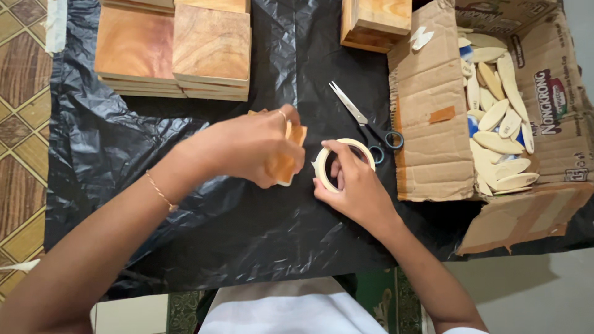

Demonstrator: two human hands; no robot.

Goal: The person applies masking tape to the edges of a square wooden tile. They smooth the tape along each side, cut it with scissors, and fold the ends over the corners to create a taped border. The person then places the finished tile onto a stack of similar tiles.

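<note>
The left hand [257, 145] clamps a small orange-brown wooden piece [286, 162], the right hand [354, 182] grips a cream masking-tape roll [322, 162]; no tape looks applied yet.

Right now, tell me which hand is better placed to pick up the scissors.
Probably the right hand: it rests on the tape roll beside the scissors. The left hand holds small wooden pieces, farther away.
</note>
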